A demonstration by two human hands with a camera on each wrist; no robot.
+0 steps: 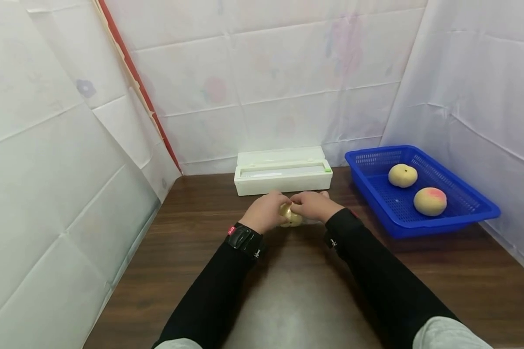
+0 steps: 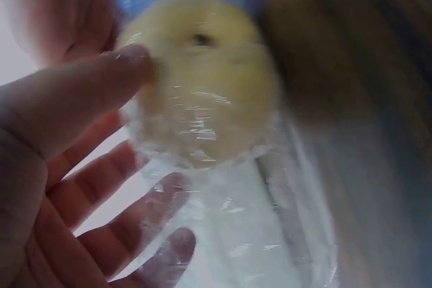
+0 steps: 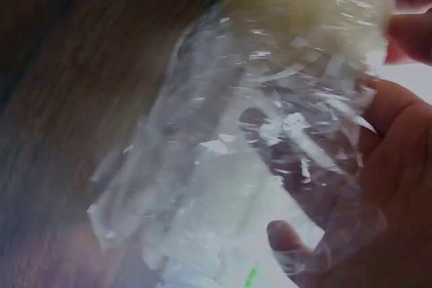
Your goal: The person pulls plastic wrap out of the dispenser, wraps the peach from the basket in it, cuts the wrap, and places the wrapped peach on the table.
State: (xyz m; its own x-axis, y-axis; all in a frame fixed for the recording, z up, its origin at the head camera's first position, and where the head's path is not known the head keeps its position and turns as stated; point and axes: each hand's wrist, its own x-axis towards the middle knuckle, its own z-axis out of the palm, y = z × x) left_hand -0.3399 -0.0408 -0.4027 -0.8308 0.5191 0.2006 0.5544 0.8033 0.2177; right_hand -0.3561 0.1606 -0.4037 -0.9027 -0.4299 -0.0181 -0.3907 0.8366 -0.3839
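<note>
A pale yellow peach [image 1: 291, 218] is between the two hands, just above the table in front of the white box. Clear plastic wrap [image 3: 182, 133] covers it, and a loose crinkled stretch trails toward the right hand. My left hand [image 1: 266, 212] holds the peach from the left; in the left wrist view its thumb [image 2: 101, 79] presses on the wrapped side and the other fingers spread behind the film. On the right side, my right hand [image 1: 316, 206] grips the loose wrap, with fingertips showing through the film in the right wrist view.
Behind the hands stands a white wrap dispenser box [image 1: 284, 184], lid raised, with a green piece [image 1: 328, 169] at its right end. A blue basket [image 1: 375, 203] at the right holds two peaches, one yellow [image 1: 402, 175] and one pink-tinged [image 1: 430, 201]. White sheeting [image 1: 279, 87] encloses the table.
</note>
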